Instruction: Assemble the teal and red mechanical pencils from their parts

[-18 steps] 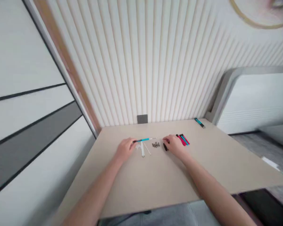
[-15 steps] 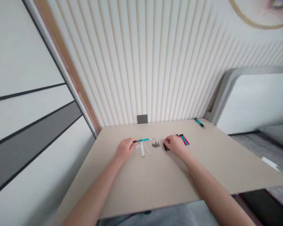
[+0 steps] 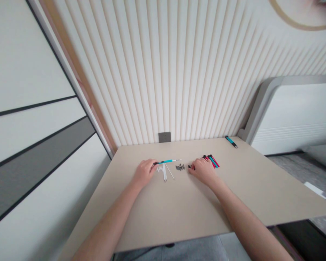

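My left hand [image 3: 146, 169] is closed around the black end of a blue pen barrel [image 3: 167, 161], held level, with a thin white refill [image 3: 176, 160] sticking out of its right end. Below it lie white refills [image 3: 164, 174] and some small whitish pieces [image 3: 159, 168]. My right hand [image 3: 202, 168] rests at the table with thumb and fingers pinched on small black pen parts [image 3: 189, 166], which the fingers largely cover. Between the hands sits a little heap of dark grey metallic pieces [image 3: 180, 167].
Red and blue pen barrels [image 3: 213, 161] lie just beyond my right hand. Blue-and-black pens [image 3: 231, 141] lie at the table's far right corner. A dark wall socket [image 3: 164, 137] is behind the beige table [image 3: 176, 214]. A white cabinet [image 3: 29, 152] stands left.
My right hand has lowered and closed over the black parts, covering more of them. My left hand holds the blue pen barrel much as before. The view has shifted slightly.
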Tool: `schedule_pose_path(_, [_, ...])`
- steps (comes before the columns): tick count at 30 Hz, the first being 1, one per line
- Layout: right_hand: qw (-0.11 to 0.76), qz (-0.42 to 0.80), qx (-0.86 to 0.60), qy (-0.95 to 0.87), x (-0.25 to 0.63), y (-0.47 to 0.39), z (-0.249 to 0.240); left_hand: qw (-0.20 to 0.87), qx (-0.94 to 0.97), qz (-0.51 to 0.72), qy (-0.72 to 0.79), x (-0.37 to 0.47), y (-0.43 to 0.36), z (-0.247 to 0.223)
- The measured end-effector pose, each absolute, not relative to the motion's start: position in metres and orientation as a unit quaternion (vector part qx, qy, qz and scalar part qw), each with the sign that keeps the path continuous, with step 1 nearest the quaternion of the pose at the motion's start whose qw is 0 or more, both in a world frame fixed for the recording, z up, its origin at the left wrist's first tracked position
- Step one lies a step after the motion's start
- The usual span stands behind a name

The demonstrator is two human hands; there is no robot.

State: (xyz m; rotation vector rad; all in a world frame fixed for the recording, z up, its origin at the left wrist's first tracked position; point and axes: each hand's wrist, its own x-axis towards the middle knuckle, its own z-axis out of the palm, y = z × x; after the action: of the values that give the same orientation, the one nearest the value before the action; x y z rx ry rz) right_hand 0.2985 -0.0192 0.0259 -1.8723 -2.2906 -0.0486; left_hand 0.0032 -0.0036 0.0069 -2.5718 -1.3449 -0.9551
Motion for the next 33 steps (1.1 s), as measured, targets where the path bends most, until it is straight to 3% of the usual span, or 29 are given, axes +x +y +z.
schedule_pose_path(6, [0.113,-0.016,-0.655,-0.747,0.294,-0.017,0.02,0.046,-0.844,-0.308,-0.436,0.002,-0.003,0.007])
schedule_pose_path(14, [0.305,0.087,-0.594,-0.739,0.311,0.0,0.018,0.035,-0.839,-0.315,-0.443,0.002,-0.003,0.005])
schedule_pose_path(22, [0.348,0.221,-0.576,-0.706,0.308,-0.005,0.021,0.036,-0.834,-0.314,-0.452,0.002,-0.004,0.007])
schedule_pose_path(33, [0.405,0.152,-0.511,-0.743,0.306,-0.004,0.024,0.045,-0.823,-0.334,-0.457,0.002,-0.004,0.007])
